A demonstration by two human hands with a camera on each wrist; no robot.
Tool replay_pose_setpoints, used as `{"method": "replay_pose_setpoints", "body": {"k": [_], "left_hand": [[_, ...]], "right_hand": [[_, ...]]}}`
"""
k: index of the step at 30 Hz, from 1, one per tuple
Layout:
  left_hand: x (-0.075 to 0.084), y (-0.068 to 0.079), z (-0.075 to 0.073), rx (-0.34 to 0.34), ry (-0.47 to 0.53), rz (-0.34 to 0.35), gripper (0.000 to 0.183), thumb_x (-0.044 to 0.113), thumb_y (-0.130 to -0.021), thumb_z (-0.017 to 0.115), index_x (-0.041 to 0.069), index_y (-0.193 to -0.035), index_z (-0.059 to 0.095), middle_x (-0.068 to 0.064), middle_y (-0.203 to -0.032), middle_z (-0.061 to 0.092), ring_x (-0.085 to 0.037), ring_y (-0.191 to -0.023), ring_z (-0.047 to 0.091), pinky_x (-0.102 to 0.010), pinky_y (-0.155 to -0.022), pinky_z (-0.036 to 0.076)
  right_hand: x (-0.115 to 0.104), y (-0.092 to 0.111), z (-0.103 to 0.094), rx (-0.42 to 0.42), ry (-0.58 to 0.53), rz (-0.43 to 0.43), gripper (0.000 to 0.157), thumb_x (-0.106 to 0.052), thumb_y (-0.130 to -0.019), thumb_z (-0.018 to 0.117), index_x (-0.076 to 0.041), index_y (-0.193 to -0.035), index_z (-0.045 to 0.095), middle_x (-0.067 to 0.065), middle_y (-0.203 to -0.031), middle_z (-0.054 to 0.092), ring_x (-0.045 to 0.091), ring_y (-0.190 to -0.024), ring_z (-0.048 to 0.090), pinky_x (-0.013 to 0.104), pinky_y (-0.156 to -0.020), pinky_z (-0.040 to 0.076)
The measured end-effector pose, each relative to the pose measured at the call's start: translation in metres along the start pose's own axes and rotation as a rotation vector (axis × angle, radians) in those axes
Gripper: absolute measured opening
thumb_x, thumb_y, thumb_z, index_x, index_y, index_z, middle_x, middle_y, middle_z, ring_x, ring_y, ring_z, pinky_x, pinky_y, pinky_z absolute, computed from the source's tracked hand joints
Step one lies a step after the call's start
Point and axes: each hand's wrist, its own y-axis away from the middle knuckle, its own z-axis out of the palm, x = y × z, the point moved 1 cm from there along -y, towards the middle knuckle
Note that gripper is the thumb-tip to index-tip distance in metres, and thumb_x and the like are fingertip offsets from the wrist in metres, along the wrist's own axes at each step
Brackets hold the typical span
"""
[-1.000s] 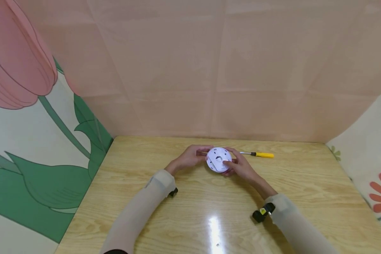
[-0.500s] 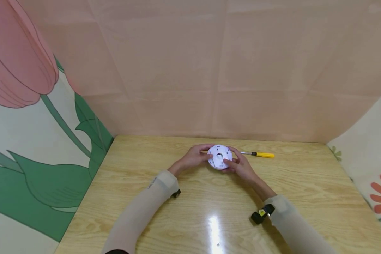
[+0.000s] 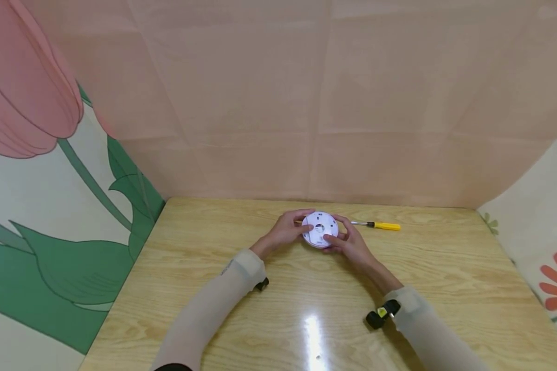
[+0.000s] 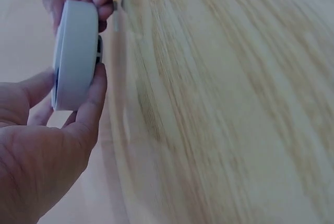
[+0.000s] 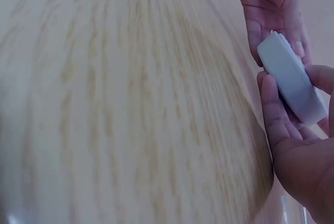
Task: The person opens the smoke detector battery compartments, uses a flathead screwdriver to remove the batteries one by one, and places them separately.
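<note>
Centrally, toward the far edge of the table [image 3: 278,309], a white round disc [image 3: 316,234] sits between the two hands, directly right of the left hand [image 3: 285,229] and just left of the right hand [image 3: 354,247]. Both hands grasp it, each thumb on the upward-tilted face and fingers round the rim or behind, so neither is nearer. Being round, its face has no long axis; both wrist views show its thick edge, and it seems to be held off the wood. Beyond the right hand lies a yellow-handled screwdriver [image 3: 377,225], its long axis running left to right, shaft toward that hand, which is the nearer one. Counted: one disc, one screwdriver, two hands, two sleeves [image 3: 213,299].
</note>
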Motion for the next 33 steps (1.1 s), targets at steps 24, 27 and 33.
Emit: {"method": "replay_pose_setpoints", "body": {"k": [24,27,33], "left_hand": [[-0.0039,-0.0012,0.0001,-0.046,0.045,-0.054,0.044,0.005,-0.102,0.071,0.010,-0.145,0.065,-0.018,-0.140,0.067,-0.024,-0.113,0.071,-0.032,-0.083,0.063],[-0.0052,-0.0026,0.0015,-0.026,0.026,-0.043,0.042,0.009,-0.101,0.073,0.010,-0.143,0.067,-0.017,-0.134,0.070,-0.021,-0.107,0.072,-0.029,-0.079,0.063],[-0.0056,-0.0043,0.0046,0.029,0.013,-0.038,0.039,0.010,-0.098,0.078,0.009,-0.136,0.071,-0.017,-0.125,0.075,-0.016,-0.093,0.073,-0.025,-0.068,0.061]], "right_hand": [[0.0013,0.0029,-0.0026,0.026,0.335,-0.057,0.075,-0.016,-0.096,0.081,-0.014,-0.161,0.043,0.030,-0.132,0.062,0.024,-0.098,0.069,0.036,-0.076,0.066],[0.0008,0.0039,-0.0023,0.027,0.320,-0.058,0.075,-0.016,-0.096,0.081,-0.014,-0.161,0.044,0.030,-0.129,0.063,0.024,-0.097,0.069,0.036,-0.076,0.066],[0.0005,0.0051,-0.0015,0.054,0.334,-0.053,0.073,-0.019,-0.095,0.083,-0.014,-0.159,0.047,0.025,-0.127,0.065,0.023,-0.094,0.068,0.034,-0.075,0.065]]}}
